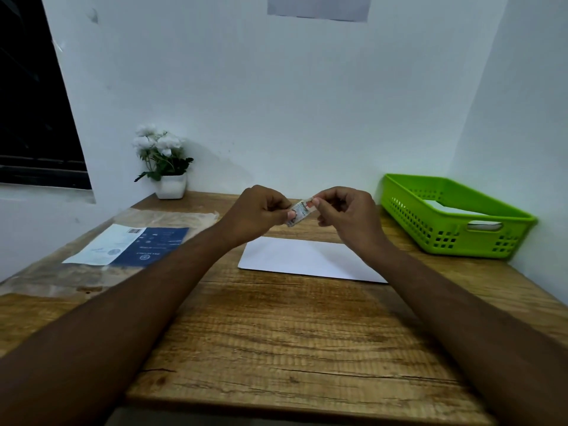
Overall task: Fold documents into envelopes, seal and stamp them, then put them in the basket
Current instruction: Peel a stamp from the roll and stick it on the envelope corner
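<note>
Dark window [33, 103] on the wall at far left. Clear plastic sleeve [92, 272] flat along the bench's [276, 339] left edge, with a blue-and-white printed sheet [129, 245] in its middle; can't tell if the sheet is inside or on top. Potted white flowers [166, 161] at the back left corner, pot close to the wall.

Left hand [261, 210] is raised over the back middle of the bench, fingers curled in, thumb and forefinger pinching the lower left end of the stamp [299, 212]. The stamp is small, tilted and off the bench, held in the air between both hands; its print is too small to read. Grey sheet [318, 7] on the wall above, cut by the top edge.

Right hand [347, 210] has its fingers curled, thumb and forefinger pinching the stamp's upper right end. White envelope [301, 259] lies flat mid-bench below the hands, its right end hidden behind the right forearm.

Green basket [455, 238] at the back right corner, close to the side wall. White paper [445, 207] lies inside it, also showing through the handle slot.
</note>
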